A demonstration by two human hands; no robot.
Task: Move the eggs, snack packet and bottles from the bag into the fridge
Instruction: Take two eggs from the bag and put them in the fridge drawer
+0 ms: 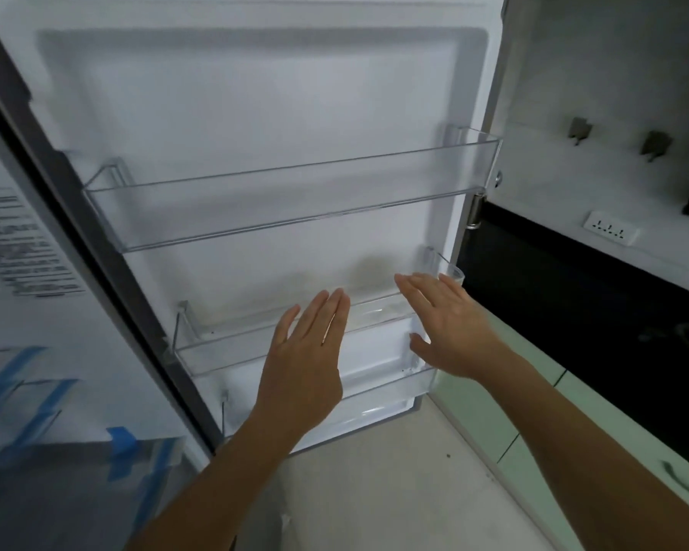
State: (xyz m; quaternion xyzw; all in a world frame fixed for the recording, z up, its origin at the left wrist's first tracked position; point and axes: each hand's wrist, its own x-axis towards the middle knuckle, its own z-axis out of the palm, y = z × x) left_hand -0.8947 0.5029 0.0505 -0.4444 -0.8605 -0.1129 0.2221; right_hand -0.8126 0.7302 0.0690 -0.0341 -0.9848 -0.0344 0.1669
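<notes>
Fridge door [255,113] stands open, with two clear door shelves — upper [295,200], lower [231,347]. Left hand [303,351] and right hand [450,324] reach toward the lower shelf — palms flat, fingers spread, holding nothing. Eggs, packet, bottles and bag not visible.

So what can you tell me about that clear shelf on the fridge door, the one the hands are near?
The clear plastic lower door shelf is a long, shallow transparent bin fixed across the white inner fridge door, tilted in this view. It looks empty. The open left hand hovers in front of its front wall, and the open right hand is at its right end; whether either touches it is unclear. A similar clear upper shelf sits above.
</notes>
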